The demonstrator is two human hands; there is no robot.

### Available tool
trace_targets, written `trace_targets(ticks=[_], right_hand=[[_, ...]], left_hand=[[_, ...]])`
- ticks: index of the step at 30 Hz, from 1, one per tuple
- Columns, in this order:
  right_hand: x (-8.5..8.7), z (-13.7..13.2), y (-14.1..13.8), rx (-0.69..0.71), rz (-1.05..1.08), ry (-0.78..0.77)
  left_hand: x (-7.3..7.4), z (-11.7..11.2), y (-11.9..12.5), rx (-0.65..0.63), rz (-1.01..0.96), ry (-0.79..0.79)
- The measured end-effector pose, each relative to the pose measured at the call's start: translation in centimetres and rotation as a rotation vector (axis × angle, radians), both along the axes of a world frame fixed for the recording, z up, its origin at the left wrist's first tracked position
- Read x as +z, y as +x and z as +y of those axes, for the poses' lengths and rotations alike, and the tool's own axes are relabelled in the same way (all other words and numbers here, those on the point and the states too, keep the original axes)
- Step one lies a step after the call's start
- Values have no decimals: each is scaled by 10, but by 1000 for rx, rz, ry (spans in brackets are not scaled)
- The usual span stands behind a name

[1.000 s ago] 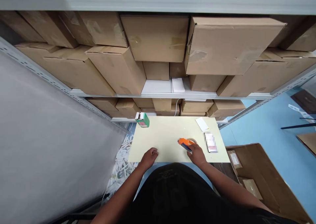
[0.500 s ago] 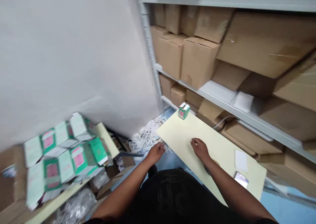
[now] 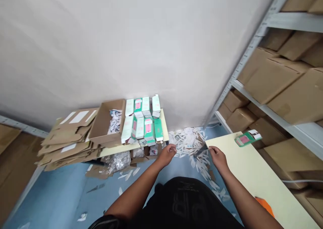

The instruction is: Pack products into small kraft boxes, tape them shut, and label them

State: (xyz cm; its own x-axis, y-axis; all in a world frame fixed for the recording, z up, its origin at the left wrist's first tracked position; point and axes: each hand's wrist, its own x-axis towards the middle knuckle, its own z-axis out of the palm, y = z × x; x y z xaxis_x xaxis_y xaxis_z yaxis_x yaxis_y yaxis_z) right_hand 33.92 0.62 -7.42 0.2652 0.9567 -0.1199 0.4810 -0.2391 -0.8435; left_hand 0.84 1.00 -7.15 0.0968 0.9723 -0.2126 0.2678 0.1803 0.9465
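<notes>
My left hand [image 3: 167,155] hangs over the floor between the two tables, fingers curled in and no object showing in them. It is nearest to the green and white cartons [image 3: 149,129], which stand in rows on the left table. My right hand [image 3: 218,158] is at the left edge of the pale yellow table [image 3: 262,175], its fingers bent together with nothing visible in them. Farther along that table is a single green carton with a pink panel [image 3: 243,139], its end flaps open. An orange item [image 3: 264,206] is partly covered by my right forearm.
On the left table are a cardboard box [image 3: 107,121] containing white paper pieces and a stack of flattened cardboard [image 3: 68,141]. Clear plastic bags [image 3: 119,162] lie below. White paper strips [image 3: 189,141] litter the blue floor. Metal shelving [image 3: 248,54] holding brown boxes rises on the right.
The view has turned left, bringing the cardboard box and flattened stack into sight. My right hand has gone from above the yellow table to its left edge. The phone has left the view.
</notes>
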Motion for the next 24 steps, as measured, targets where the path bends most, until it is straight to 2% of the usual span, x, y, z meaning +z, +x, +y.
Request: trace_targets(ticks=[6,11,14,18,24], right_hand=[[-4,21,-115,99,-23,8],[7,40,-191,239,-24,-29],[20,60,-225,336,-10,-19],[34,100,-269,474,60,-4],[36,164,-343,698,211,-64]], left_hand=[[14,-13,-118,90,-1,24],[29,-20,-192,203,-19,-1],[32,-21,-222,304,-11,8],[31,-19,-249,459,-31,-15],[32,-13,-284,695,21,10]])
